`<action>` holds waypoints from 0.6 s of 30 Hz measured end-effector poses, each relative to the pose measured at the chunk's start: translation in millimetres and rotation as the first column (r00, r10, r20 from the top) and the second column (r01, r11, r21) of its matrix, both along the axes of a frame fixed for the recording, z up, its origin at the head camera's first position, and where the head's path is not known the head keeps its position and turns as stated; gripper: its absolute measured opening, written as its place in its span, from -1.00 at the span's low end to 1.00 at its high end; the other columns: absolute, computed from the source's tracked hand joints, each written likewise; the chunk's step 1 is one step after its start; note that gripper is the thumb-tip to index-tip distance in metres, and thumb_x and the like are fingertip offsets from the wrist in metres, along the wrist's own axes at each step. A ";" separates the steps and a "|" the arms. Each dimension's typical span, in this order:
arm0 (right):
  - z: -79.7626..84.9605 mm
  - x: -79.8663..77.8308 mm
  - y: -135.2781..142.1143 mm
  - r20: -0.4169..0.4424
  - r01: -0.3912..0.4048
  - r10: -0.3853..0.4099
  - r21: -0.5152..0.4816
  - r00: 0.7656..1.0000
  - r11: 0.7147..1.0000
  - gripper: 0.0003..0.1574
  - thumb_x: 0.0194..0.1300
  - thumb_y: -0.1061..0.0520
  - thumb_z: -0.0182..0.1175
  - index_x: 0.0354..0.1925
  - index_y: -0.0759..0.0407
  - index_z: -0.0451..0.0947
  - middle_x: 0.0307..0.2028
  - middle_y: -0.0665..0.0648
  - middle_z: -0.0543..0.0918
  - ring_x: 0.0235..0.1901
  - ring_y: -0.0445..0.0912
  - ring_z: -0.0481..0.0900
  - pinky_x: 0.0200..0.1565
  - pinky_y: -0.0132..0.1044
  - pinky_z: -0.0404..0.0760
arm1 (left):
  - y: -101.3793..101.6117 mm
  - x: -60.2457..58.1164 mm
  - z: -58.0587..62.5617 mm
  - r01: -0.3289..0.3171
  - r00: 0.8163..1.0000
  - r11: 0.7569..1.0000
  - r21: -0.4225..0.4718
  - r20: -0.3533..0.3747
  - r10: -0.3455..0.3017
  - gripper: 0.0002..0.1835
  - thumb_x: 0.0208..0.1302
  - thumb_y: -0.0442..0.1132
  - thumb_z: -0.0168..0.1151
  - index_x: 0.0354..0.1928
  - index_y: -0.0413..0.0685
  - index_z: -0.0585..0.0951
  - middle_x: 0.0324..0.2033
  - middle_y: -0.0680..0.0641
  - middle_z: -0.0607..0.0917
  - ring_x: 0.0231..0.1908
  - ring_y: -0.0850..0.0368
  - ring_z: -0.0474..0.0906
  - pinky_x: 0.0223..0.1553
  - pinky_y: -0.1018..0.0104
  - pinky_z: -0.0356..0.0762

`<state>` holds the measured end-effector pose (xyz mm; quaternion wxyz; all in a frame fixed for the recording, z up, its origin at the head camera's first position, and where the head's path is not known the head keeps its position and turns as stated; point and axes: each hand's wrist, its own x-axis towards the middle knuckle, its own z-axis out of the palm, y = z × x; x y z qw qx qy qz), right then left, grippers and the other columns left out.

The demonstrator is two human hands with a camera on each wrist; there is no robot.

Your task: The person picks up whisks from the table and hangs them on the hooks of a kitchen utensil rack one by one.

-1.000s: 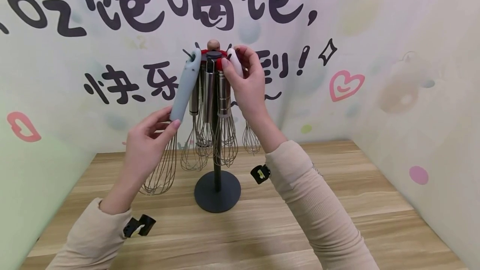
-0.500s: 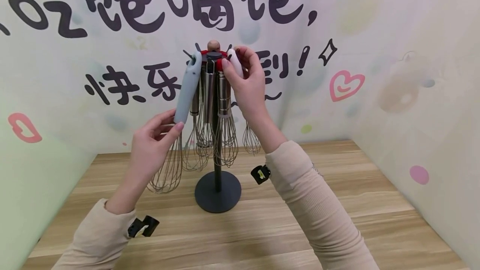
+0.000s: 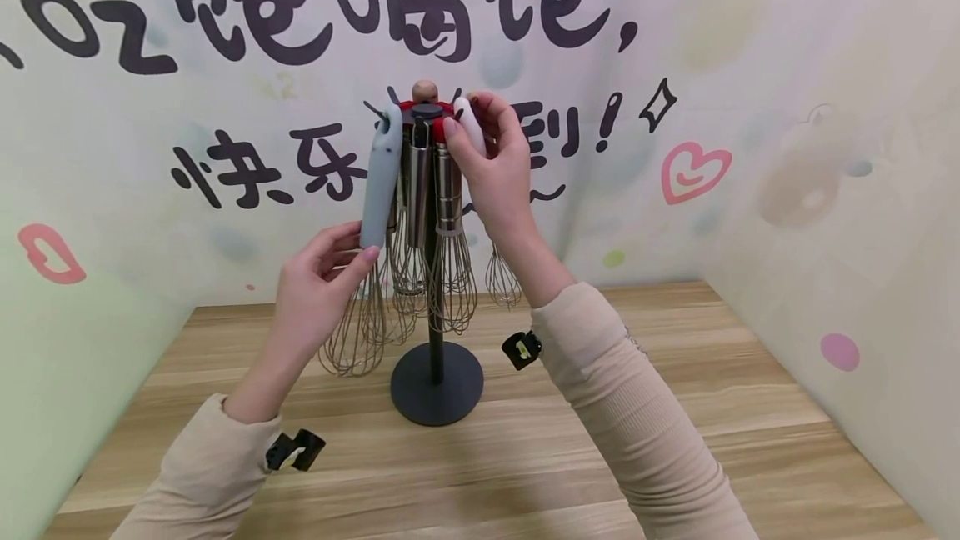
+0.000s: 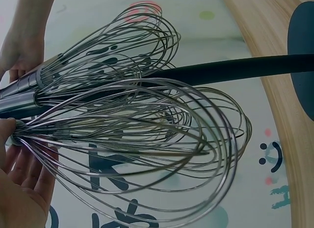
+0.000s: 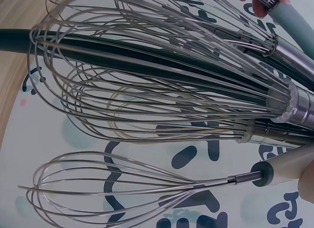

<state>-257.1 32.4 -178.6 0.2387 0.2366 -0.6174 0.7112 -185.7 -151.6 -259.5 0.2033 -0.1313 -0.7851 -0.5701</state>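
Observation:
A whisk with a pale blue handle (image 3: pixel 382 182) hangs by its end hole from a hook on the dark whisk stand (image 3: pixel 437 394). My left hand (image 3: pixel 311 286) pinches the lower end of that handle between thumb and fingers. At the top of the stand, my right hand (image 3: pixel 501 169) grips the upper end of a white-handled whisk (image 3: pixel 470 125), its thumb beside the red part of the rack. Several steel-handled whisks (image 3: pixel 448 190) hang between the hands. In the left wrist view, the wire loops (image 4: pixel 216 184) of the blue-handled whisk spread in front of the others.
The stand's round base rests on a wood-grain table (image 3: pixel 570 440). A wooden knob (image 3: pixel 425 91) tops the rack, with hooks sticking out around it. A printed backdrop (image 3: pixel 720 48) closes off the back and sides. A black wrist camera (image 3: pixel 521 350) shows by the right sleeve.
My left hand has moved right with the lower end of the blue-handled whisk, which now hangs more upright and closer to the pole. The right hand has stayed in place.

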 end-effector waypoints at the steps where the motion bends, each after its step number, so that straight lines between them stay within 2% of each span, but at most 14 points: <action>1: -0.3 -0.3 -0.1 -0.003 0.000 0.000 -0.001 1.000 1.000 -0.51 0.26 0.23 0.18 0.14 0.29 0.35 0.05 0.16 0.48 -0.03 -0.18 0.45 0.03 -0.40 0.53 | 0.3 -0.4 -0.1 0.001 1.000 1.000 -0.002 0.007 -0.001 -0.55 0.35 -0.18 0.15 0.20 -0.27 0.45 0.05 -0.24 0.59 -0.17 0.58 0.52 -0.11 0.72 0.51; 6: -0.5 -0.6 -0.3 -0.006 -0.001 0.001 -0.003 1.000 1.000 -0.51 0.26 0.24 0.18 0.14 0.30 0.34 0.04 0.15 0.48 -0.04 -0.18 0.45 0.03 -0.40 0.52 | 1.7 -2.8 -0.4 0.002 0.999 1.000 -0.005 0.032 -0.002 -0.54 0.34 -0.16 0.16 0.20 -0.25 0.46 0.05 -0.23 0.60 -0.17 0.58 0.52 -0.10 0.71 0.51; 18: 0.1 0.2 -0.4 0.011 -0.002 0.003 -0.010 1.000 1.000 -0.51 0.25 0.23 0.19 0.14 0.26 0.36 0.04 0.14 0.49 -0.04 -0.17 0.44 0.02 -0.40 0.53 | 4.1 -6.8 -1.8 0.000 0.999 1.000 0.002 0.036 0.000 -0.54 0.33 -0.16 0.17 0.19 -0.26 0.46 0.07 -0.23 0.59 -0.21 0.58 0.53 -0.12 0.72 0.51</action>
